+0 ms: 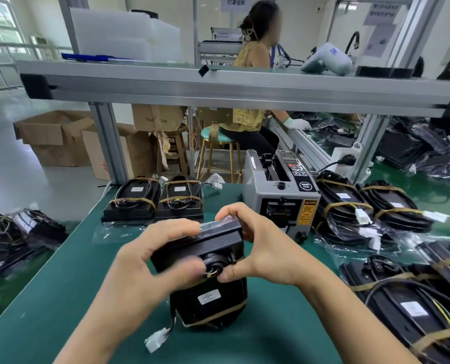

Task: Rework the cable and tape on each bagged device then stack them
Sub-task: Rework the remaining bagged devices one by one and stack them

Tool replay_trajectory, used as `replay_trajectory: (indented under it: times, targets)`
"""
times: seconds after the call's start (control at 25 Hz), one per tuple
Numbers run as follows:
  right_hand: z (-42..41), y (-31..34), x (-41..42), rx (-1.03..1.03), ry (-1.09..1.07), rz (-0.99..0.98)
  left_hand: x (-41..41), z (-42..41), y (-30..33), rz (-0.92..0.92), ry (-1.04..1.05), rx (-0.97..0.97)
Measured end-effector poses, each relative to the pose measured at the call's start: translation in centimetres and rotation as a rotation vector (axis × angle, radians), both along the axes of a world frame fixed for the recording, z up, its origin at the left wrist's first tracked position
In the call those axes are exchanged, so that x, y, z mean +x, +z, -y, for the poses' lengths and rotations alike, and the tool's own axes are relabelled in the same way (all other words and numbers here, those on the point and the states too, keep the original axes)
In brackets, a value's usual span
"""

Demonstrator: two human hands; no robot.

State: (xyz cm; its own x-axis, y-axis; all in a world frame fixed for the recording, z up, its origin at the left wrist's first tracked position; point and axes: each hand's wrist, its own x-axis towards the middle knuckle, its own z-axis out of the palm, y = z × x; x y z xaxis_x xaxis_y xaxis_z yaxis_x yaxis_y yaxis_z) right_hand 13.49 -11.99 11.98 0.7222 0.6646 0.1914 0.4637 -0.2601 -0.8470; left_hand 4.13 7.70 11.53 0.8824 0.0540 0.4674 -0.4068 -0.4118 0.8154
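Note:
I hold a black bagged device [213,298] upright over the green mat [61,298] at the centre. My left hand [152,256] grips its upper left side, fingers blurred near a round cable gland. My right hand [260,245] grips the top right edge, thumb pressed beside the gland. A brown tape band crosses the device's lower part, and a white connector [155,339] dangles from its cable at the bottom. Two taped bagged devices [152,199] lie side by side at the back of the mat.
A grey tape dispenser [281,195] stands behind my right hand. Several bagged devices [392,232] with taped cables are piled on the right, and more [13,237] lie at the left. An aluminium frame bar [218,85] crosses overhead. A person sits on a stool beyond.

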Motion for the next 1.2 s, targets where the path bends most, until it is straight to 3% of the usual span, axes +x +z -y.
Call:
replay_trajectory:
  times: [0.12, 0.24, 0.36, 0.56, 0.72, 0.84, 0.96, 1.04, 1.12, 1.2]
  targets:
    - [0.9, -0.4, 0.3, 0.026, 0.032, -0.078, 0.2, -0.1, -0.5, -0.110, -0.064, 0.031]
    - [1.9, -0.8, 0.0, 0.029, 0.051, -0.106, 0.7, 0.5, 0.3, -0.274, -0.132, -0.348]
    - [2.3, -0.9, -0.2, 0.040, 0.066, -0.111, 1.5, 0.6, 1.3, -0.372, -0.126, -0.301]
    - [2.2, -0.8, -0.4, 0.050, 0.110, -0.106, 2.3, 1.0, 2.3, -0.216, 0.059, 0.024]
    - [1.4, -1.0, -0.2, 0.061, 0.138, -0.131, 2.8, 0.2, 1.7, -0.404, 0.043, -0.307]
    - [1.1, -1.1, 0.2, 0.067, 0.123, -0.161, 1.6, -0.7, 0.8, -0.186, -0.031, -0.285]
    - [2.0, -1.3, 0.4, 0.071, 0.120, -0.210, -0.2, 0.2, -1.2, -0.233, -0.214, -0.207]
    - [3.2, -2.1, 0.8, 0.010, 0.112, -0.224, -0.1, 0.9, -2.8, -0.197, -0.125, -0.266]
    - [4.4, -3.1, 1.7, 0.046, -0.196, -0.271, 0.4, 1.6, -3.6, -0.145, -0.037, -0.423]
    - [5.3, -4.3, 3.4, 0.189, -0.730, -0.305, 0.7, 2.5, -4.1, -0.107, 0.030, -0.620]
